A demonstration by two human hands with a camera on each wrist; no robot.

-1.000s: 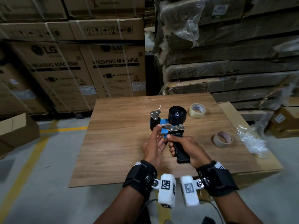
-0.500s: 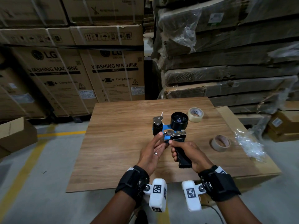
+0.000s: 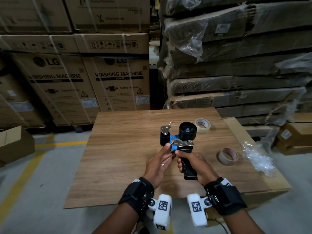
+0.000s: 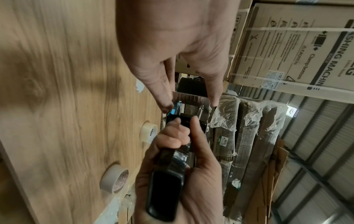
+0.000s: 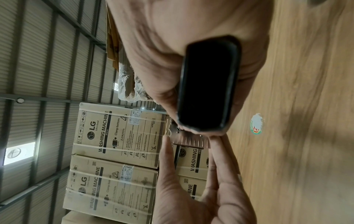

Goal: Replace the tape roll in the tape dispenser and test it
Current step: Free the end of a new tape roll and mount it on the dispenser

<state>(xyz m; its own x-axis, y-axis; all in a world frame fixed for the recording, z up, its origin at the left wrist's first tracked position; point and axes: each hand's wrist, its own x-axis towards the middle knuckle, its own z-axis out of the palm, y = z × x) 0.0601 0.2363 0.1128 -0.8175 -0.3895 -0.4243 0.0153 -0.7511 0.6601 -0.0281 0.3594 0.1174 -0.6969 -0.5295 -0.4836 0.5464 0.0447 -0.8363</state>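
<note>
A black tape dispenser (image 3: 181, 140) with a blue frame is held just above the wooden table (image 3: 118, 157). Its round spool hub (image 3: 187, 130) carries no roll. My right hand (image 3: 190, 160) grips the black handle (image 5: 206, 84). My left hand (image 3: 170, 149) pinches the serrated metal cutter plate (image 4: 191, 99) by its two ends, thumb on one side and a finger on the other. A clear tape roll (image 3: 202, 125) lies behind the dispenser. A beige roll (image 3: 228, 156) lies on the table to the right.
Crumpled clear plastic wrap (image 3: 258, 159) lies at the table's right edge, partly over a cardboard sheet. Stacked washing-machine cartons (image 3: 118, 81) and wrapped flat boxes (image 3: 236, 73) stand behind the table. An open carton (image 3: 15, 144) sits on the floor at the left.
My left hand's fingers have shifted from beside the blue frame onto the metal cutter plate. The right hand keeps its grip on the handle, and the dispenser stays in place.
</note>
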